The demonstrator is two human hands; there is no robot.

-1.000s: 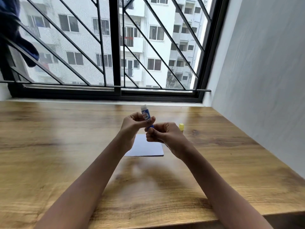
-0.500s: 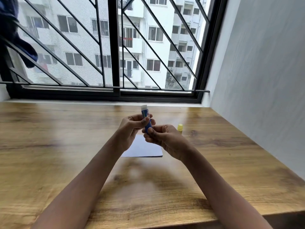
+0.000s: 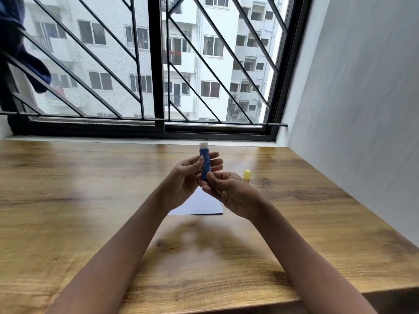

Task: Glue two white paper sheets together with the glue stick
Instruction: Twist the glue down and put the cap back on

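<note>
Table [image 3: 68, 200]: wooden, bounded by window sill at far edge and grey wall at right; broad bare surface left and near.
Glue stick [image 3: 205, 162]: blue, uncapped, long axis near upright, white tip up, held above the table.
Left hand [image 3: 188, 177]: fingers closed around the barrel.
Right hand [image 3: 229, 191]: fingers pinching the lower end.
Paper [image 3: 199, 205]: white, flat beneath both hands.
Yellow cap [image 3: 247, 174]: standing just right of the right hand.

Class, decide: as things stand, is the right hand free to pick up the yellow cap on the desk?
Probably not yet: the right hand grips the glue stick base, though the yellow cap stands unobstructed just beyond it.
</note>
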